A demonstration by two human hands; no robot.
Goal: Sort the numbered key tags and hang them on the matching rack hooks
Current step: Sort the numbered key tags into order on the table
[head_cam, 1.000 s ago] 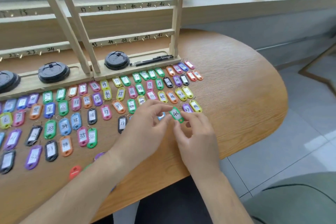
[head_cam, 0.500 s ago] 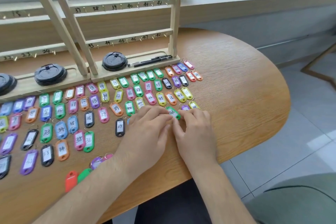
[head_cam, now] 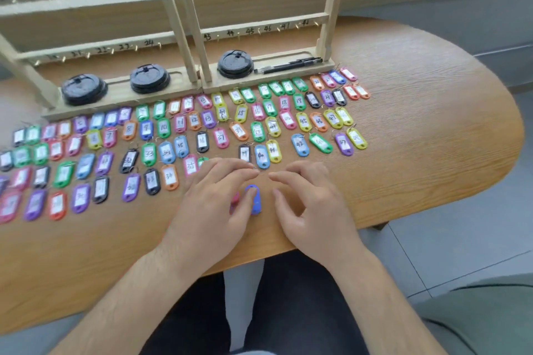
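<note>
- Find the blue key tag (head_cam: 256,204) on the surface (head_cam: 418,124), label unseen, between left hand (head_cam: 213,207) and right hand (head_cam: 314,207).
- Note both grips loose, holding nothing.
- Pinch its edges, flip, read the number before placing it.

Rack (head_cam: 333,3): upright on table (head_cam: 432,124).
Key tags (head_cam: 149,153): flat in rows just in front of rack base.
Blue tag (head_cam: 256,204): beyond the rows from rack, between the hands.
Left hand (head_cam: 219,204): palm down, thumb touching blue tag.
Right hand (head_cam: 311,204): fingers loosely bent, fingertips on table.
Lids (head_cam: 235,64), pens (head_cam: 288,65): on rack base.
</note>
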